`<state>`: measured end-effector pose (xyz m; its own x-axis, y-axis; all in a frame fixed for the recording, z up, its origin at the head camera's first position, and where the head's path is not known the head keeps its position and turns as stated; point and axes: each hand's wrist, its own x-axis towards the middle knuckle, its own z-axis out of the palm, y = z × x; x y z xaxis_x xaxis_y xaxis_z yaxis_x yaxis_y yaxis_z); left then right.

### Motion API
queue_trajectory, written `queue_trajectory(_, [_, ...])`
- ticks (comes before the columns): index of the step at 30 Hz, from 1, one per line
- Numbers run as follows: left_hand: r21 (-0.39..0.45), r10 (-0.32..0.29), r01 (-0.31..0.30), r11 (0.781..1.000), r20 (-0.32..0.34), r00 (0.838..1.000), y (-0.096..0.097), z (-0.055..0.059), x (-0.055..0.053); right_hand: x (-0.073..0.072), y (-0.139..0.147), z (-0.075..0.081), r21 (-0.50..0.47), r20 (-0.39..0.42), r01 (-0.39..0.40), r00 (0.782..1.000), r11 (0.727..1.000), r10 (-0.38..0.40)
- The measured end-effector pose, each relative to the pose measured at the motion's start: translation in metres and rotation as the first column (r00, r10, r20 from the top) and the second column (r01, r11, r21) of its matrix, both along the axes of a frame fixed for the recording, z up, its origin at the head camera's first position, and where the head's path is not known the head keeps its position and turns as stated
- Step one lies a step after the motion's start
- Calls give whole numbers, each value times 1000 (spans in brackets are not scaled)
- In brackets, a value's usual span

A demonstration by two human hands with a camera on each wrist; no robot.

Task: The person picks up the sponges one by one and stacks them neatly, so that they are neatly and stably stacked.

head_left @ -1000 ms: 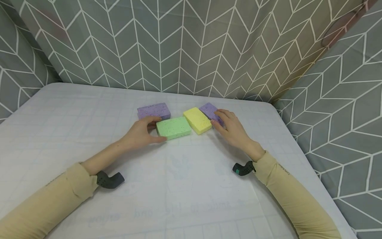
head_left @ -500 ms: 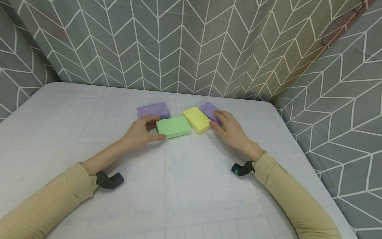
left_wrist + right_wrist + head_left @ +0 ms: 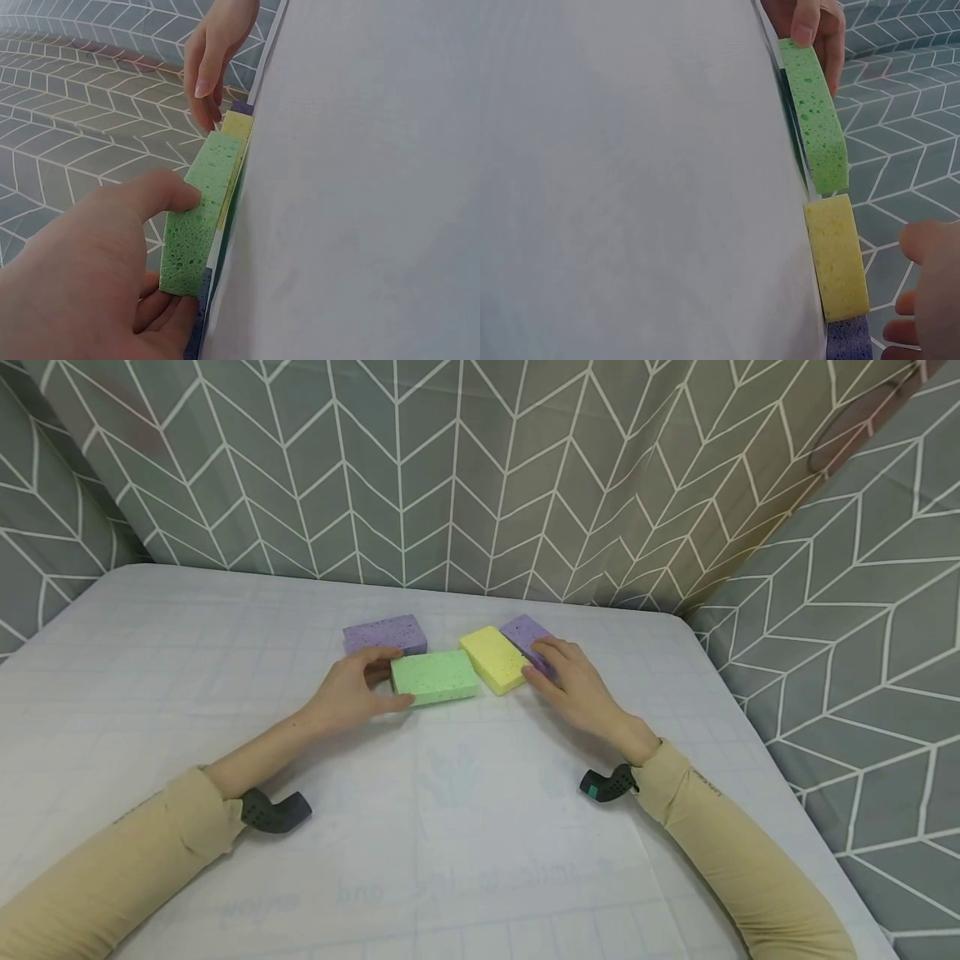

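My left hand (image 3: 345, 693) holds a green sponge (image 3: 435, 677) by its left end, thumb on the near side and fingers on the far side. The left wrist view shows the green sponge (image 3: 199, 217) tilted, with a narrow gap between it and the white tabletop. Just right of it, a yellow sponge (image 3: 495, 660) lies flat at an angle. A purple sponge (image 3: 527, 635) sits against the yellow one's far right side, partly covered by my right hand (image 3: 577, 689). In the right wrist view, the right fingers (image 3: 904, 331) are loosely bent beside the yellow sponge (image 3: 837, 259), apart from it.
Behind the green sponge lies a second purple sponge (image 3: 386, 633), partly hidden by the left hand. The white-covered table (image 3: 450, 827) ends at a back edge close beyond the sponges. A grey curtain (image 3: 420, 468) with white lines hangs behind and at both sides.
My right hand has shifted slightly left, its thumb nearer the yellow sponge's right corner. The left hand keeps its grip on the green sponge, and the other sponges stay in place.
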<state>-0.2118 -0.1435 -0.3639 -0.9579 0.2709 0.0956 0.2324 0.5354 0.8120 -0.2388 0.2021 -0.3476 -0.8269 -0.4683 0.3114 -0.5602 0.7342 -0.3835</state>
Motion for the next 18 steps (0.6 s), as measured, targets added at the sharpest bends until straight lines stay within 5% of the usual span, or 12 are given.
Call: queue_trajectory(18, [166,-57,54,985,13,998,2,0,1,1,-3,-3,-32,11,-32,999,999,33])
